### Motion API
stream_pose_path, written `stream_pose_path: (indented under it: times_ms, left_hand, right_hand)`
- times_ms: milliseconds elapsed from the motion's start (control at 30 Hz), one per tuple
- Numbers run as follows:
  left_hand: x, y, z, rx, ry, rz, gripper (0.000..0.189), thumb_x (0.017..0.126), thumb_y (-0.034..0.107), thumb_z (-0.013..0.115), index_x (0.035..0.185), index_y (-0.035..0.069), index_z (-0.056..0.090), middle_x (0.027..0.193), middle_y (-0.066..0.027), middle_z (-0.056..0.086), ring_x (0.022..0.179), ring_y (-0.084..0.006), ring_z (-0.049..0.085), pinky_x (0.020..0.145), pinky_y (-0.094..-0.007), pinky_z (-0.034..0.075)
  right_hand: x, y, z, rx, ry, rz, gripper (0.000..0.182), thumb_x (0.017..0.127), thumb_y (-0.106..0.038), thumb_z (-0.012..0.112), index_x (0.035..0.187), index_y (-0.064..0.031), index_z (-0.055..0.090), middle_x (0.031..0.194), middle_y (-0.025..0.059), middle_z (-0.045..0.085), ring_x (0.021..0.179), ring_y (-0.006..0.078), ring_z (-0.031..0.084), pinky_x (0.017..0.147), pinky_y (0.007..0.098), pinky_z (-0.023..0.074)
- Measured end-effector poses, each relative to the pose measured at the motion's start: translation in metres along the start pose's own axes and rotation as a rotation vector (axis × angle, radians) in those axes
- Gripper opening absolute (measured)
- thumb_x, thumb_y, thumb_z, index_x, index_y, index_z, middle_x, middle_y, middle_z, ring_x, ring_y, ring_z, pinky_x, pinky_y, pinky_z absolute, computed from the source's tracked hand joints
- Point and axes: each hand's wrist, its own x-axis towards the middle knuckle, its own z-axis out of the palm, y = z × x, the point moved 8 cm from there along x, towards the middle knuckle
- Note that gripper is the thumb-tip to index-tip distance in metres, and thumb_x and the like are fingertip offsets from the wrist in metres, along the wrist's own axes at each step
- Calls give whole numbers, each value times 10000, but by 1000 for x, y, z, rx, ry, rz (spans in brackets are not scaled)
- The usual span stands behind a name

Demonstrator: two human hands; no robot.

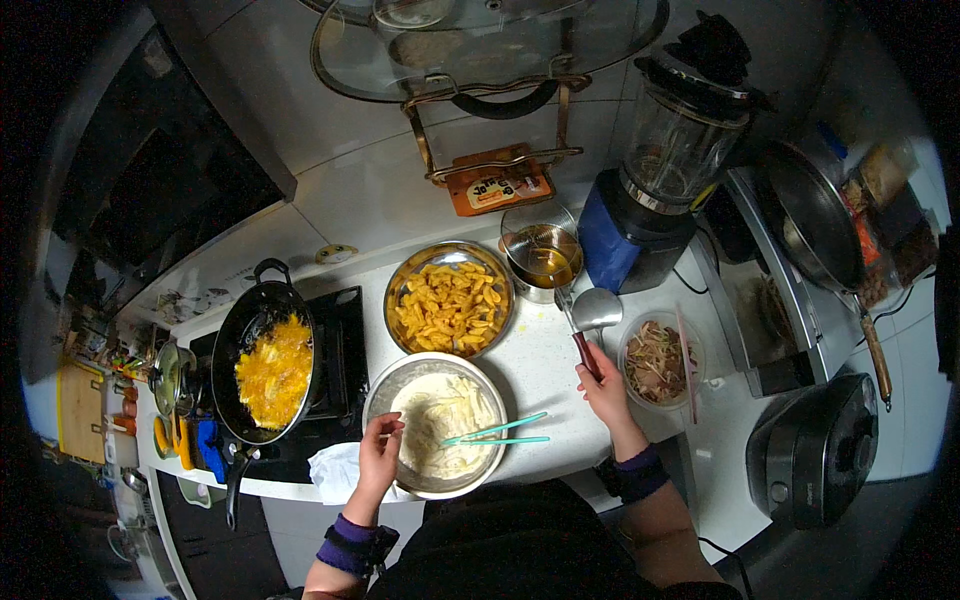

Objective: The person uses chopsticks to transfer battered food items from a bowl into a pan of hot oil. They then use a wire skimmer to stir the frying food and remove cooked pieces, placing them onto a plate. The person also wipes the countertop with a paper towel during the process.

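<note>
My right hand (606,391) is closed on the dark red handle of a metal spatula (598,308), whose round blade rests near the counter. Beside it a wire strainer (546,251) sits over a metal pot of oil. My left hand (382,451) is at the left rim of a steel bowl (492,480) and grips nothing that shows. The bowl contains pale batter with strips in it, and turquoise chopsticks (510,441) lean on its right rim. Behind stands a metal plate of golden fried pieces (448,304). At left, yellow battered food (276,375) bubbles in a black wok (227,409).
The wok stands on a black hob (341,360). A white cloth (334,471) lies at the counter's front edge. To the right are a covered bowl of shredded food (660,364), a blender (637,232) and a black appliance (810,450). Glass lids (480,52) hang above on a rack.
</note>
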Motion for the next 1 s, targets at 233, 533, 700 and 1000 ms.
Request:
stream_pose_path:
  times_ms: [233,533,700,1000]
  left_hand:
    - [7,2,8,-10,8,8,239,885,4,526,1115,48,572,948,-29,612,839,-100,560,700,-225,445]
    - [10,8,16,-28,6,39,220,887,9,531,1098,45,580,943,-34,616,841,-104,569,712,-228,457]
    - [9,5,19,23,-44,34,246,897,-10,495,1134,36,540,991,-42,604,877,-117,574,755,-234,457]
    - [9,3,22,-36,-14,8,223,878,2,542,1093,48,578,948,-41,616,859,-113,577,704,-234,468]
  right_hand:
    - [9,-3,-6,-190,68,-95,484,879,-112,607,1337,-55,460,895,76,618,712,112,566,659,269,476]
    - [15,-52,-26,-621,208,-391,367,874,-105,587,1232,-36,547,989,169,624,857,325,617,741,378,486]
    - [20,-62,-45,-688,281,-441,340,847,-93,602,1181,-31,581,945,160,588,833,322,595,734,382,482]
    - [23,-62,-49,-752,259,-394,360,822,-98,627,1172,-30,579,973,147,570,902,332,573,774,398,474]
